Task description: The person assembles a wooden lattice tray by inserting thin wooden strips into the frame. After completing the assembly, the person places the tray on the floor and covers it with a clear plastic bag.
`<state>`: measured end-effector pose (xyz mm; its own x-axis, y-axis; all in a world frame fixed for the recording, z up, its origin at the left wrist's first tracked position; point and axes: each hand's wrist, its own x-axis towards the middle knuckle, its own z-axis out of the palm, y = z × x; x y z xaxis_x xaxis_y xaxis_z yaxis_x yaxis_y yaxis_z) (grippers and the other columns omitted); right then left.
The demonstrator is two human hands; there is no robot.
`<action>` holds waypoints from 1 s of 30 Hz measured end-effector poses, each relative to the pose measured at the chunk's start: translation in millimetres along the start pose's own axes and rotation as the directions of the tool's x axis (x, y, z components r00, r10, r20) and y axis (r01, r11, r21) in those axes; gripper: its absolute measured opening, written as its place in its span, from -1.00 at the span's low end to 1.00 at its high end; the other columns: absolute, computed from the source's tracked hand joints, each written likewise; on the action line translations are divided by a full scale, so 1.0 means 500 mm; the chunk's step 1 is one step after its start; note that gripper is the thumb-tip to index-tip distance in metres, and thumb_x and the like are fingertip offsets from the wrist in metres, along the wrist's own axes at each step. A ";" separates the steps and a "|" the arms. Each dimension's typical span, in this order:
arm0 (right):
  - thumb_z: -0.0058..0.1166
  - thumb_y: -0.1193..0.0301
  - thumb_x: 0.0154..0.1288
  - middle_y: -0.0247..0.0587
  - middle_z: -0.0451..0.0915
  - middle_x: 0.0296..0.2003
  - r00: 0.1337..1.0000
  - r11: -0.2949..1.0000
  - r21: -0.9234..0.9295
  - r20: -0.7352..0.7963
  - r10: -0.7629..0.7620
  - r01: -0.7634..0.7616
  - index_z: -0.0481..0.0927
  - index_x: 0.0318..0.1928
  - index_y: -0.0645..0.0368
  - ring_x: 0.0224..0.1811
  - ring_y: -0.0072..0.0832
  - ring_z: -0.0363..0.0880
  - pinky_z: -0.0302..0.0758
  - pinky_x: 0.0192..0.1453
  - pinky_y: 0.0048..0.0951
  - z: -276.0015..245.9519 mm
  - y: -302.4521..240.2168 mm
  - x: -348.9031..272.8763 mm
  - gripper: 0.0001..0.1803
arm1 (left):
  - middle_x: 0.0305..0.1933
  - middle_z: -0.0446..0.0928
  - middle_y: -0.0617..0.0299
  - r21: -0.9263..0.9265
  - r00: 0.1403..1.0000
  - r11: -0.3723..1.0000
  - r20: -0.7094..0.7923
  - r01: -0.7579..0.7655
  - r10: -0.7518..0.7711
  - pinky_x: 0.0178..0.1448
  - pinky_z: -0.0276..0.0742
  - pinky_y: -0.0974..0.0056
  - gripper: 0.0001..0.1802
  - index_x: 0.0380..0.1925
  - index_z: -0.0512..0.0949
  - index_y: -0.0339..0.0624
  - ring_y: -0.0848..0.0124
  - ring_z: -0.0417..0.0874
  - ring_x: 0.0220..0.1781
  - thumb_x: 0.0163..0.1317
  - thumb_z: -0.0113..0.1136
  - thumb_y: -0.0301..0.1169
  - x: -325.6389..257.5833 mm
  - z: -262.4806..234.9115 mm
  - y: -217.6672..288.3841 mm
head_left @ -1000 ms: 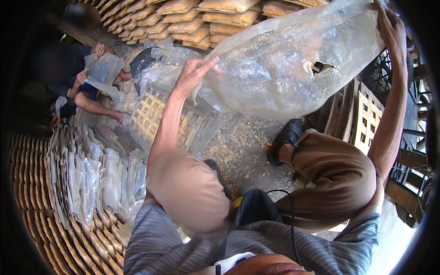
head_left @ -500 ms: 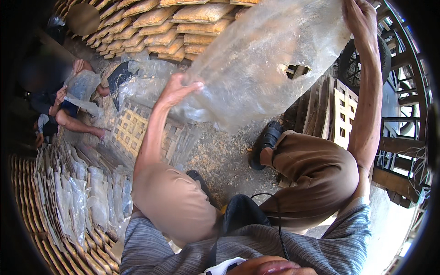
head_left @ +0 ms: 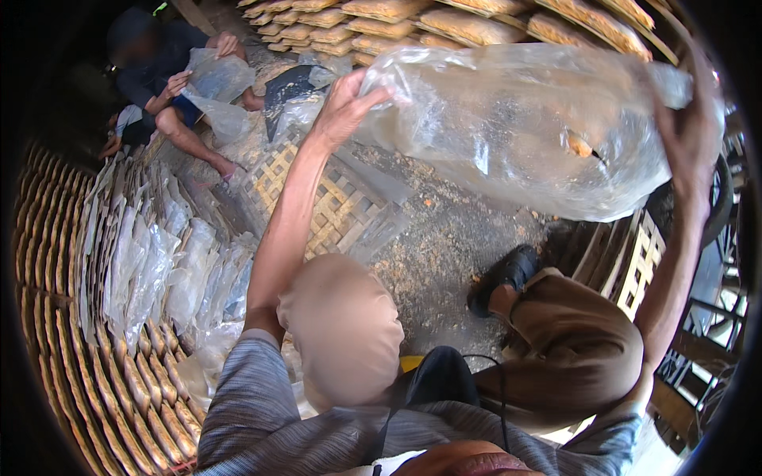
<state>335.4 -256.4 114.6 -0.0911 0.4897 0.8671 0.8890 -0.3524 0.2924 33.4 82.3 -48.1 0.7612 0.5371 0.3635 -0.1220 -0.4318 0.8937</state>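
A large clear plastic sheet (head_left: 492, 111), dusted and wrinkled, is stretched between my raised hands, above the floor. My left hand (head_left: 345, 111) pinches its left end between thumb and fingers. At the right end, my right hand (head_left: 690, 135) is closed on the sheet, though motion smears its fingers. A torn hole (head_left: 586, 147) shows in the sheet's right half. Below my left forearm lies a woven bamboo panel (head_left: 317, 190) of pale slats, with thin plastic along its right side.
Slabs of light brown, crumbly-looking material are stacked in rows (head_left: 397, 32) at the back and at left (head_left: 143, 389). Panels with plastic sheets (head_left: 171, 254) stand left. A co-worker (head_left: 163, 71) sits far left holding another plastic sheet (head_left: 218, 83). Crumbs litter the floor (head_left: 429, 262).
The sheet has swung from a steep slant to nearly level, its right end coming down with my right hand. My view has shifted, so the surroundings sit further right and lower.
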 end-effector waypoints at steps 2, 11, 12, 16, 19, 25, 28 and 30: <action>0.43 -0.01 0.28 0.08 0.58 0.26 0.980 0.937 0.348 0.193 -0.043 -0.027 0.45 0.44 0.15 0.32 -0.14 0.56 0.48 0.44 -0.09 0.059 -0.123 0.002 -0.15 | -0.15 0.74 0.32 0.143 0.984 0.977 0.105 -0.161 0.147 0.04 0.57 0.30 -0.66 -0.09 0.73 -0.20 0.54 0.67 -0.15 0.32 0.43 -0.18 0.008 0.021 0.065; 0.15 0.06 0.56 -0.46 0.41 -0.71 0.688 0.406 0.602 0.719 0.099 -0.688 0.57 -0.55 0.12 -0.69 -0.57 0.30 0.27 -0.59 -0.40 0.135 -0.216 -0.009 -0.46 | -0.10 0.73 0.13 0.480 0.910 0.795 0.361 -0.371 0.207 0.06 0.67 0.16 -0.57 0.00 0.63 -0.26 0.31 0.75 -0.10 0.34 0.40 -0.15 0.043 0.086 0.243; 0.13 0.05 0.58 -0.45 0.44 -0.68 0.666 0.479 0.537 0.732 0.145 -0.695 0.60 -0.51 0.14 -0.65 -0.57 0.34 0.31 -0.55 -0.40 0.117 -0.181 0.001 -0.47 | -0.06 0.75 0.10 0.536 0.924 0.772 0.343 -0.342 0.171 0.14 0.60 0.21 -0.55 0.01 0.67 -0.27 0.35 0.73 -0.10 0.18 0.53 -0.28 0.052 0.079 0.224; -0.03 0.02 0.65 -0.15 0.74 -0.10 0.606 0.358 0.496 0.716 0.348 -0.791 0.69 0.09 0.33 -0.05 -0.44 0.66 0.58 0.11 -0.28 0.099 -0.154 0.018 -0.45 | -0.20 0.72 0.17 0.428 0.924 0.857 -0.112 -0.286 0.365 0.05 0.58 0.19 -0.66 -0.10 0.69 -0.20 0.38 0.68 -0.11 0.21 0.45 -0.25 0.085 -0.007 0.113; -0.06 0.06 0.66 -0.07 0.63 0.21 0.667 0.241 0.632 0.617 0.417 -0.736 0.52 0.31 0.40 0.23 -0.38 0.59 0.46 0.40 -0.31 0.115 -0.130 0.000 -0.40 | -0.09 0.70 0.18 -0.158 0.948 0.981 -0.312 -0.116 0.062 0.32 0.45 0.10 -0.56 -0.17 0.73 -0.17 0.34 0.61 0.14 0.28 0.39 0.01 0.046 -0.003 -0.058; -0.06 0.17 0.66 -0.01 0.51 0.34 0.606 -0.102 0.716 0.649 0.461 -0.690 0.33 0.46 0.36 0.34 -0.29 0.53 0.42 0.51 -0.28 0.131 -0.117 -0.016 -0.40 | -0.19 0.77 0.18 -0.123 0.987 0.979 -0.001 0.161 -0.162 0.14 0.66 0.13 -0.75 -0.14 0.77 -0.14 0.39 0.75 -0.05 0.25 0.52 -0.28 -0.052 0.177 -0.120; 0.02 0.14 0.61 -0.30 0.65 -0.05 0.434 -0.209 0.670 0.654 0.619 -0.712 0.56 0.19 0.24 -0.10 -0.41 0.65 0.60 -0.06 -0.39 0.156 -0.090 -0.012 -0.57 | -0.20 0.79 0.18 -0.197 0.969 0.955 -0.072 0.220 -0.238 0.02 0.73 0.24 -0.80 -0.18 0.78 -0.19 0.43 0.79 -0.12 0.26 0.52 -0.36 -0.066 0.184 -0.153; 0.14 0.17 0.54 -0.47 0.61 -0.28 0.555 -0.037 0.697 0.600 0.576 -0.716 0.66 -0.08 0.13 -0.29 -0.53 0.54 0.47 -0.28 -0.40 0.197 -0.016 -0.042 -0.72 | -0.15 0.79 0.17 -0.144 0.962 0.953 -0.018 0.268 -0.274 0.09 0.73 0.19 -0.77 -0.19 0.79 -0.20 0.40 0.78 -0.05 0.27 0.52 -0.30 -0.077 0.160 -0.164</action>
<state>374.5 -185.2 54.1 0.7311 0.5474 0.4073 0.3449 0.2185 -0.9128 65.2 38.9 -156.5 0.7538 0.6479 0.1099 -0.0040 -0.1627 0.9867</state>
